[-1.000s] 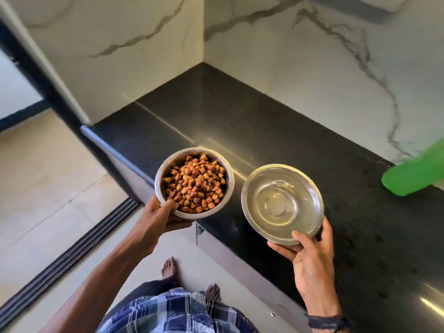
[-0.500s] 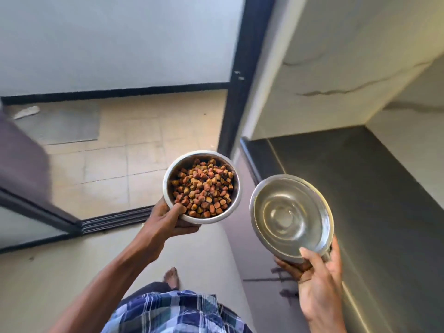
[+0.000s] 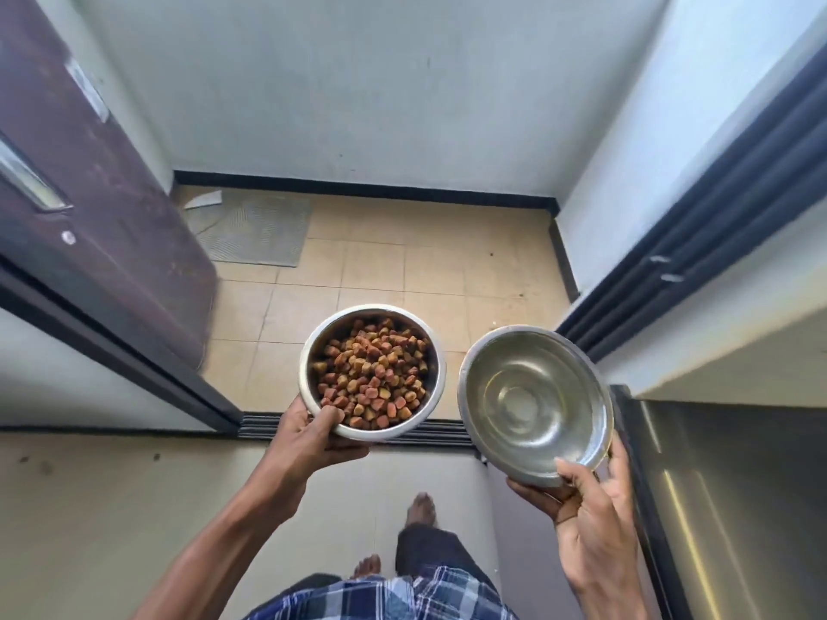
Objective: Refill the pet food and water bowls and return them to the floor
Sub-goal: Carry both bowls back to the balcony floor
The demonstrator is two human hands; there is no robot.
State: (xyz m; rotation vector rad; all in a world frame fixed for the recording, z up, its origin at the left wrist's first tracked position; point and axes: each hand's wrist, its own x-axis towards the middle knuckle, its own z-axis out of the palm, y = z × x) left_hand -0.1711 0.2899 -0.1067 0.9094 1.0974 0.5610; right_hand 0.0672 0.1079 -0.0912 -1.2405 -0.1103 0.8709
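While both bowls hang above the beige tiled floor (image 3: 402,266), my left hand (image 3: 309,440) grips the round steel food bowl (image 3: 305,364) of brown kibble (image 3: 371,373), thumb over its near rim. My right hand (image 3: 586,516) pinches the near rim of the wide, shiny steel bowl (image 3: 532,400), tilted, just beside it. I see a grey ribbed mat (image 3: 255,230) at the floor's far left corner.

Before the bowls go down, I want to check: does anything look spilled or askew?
The steel bowl in the right hand tilts steeply, unlike the nearly level food bowl in the left hand. Whether it holds water cannot be told.
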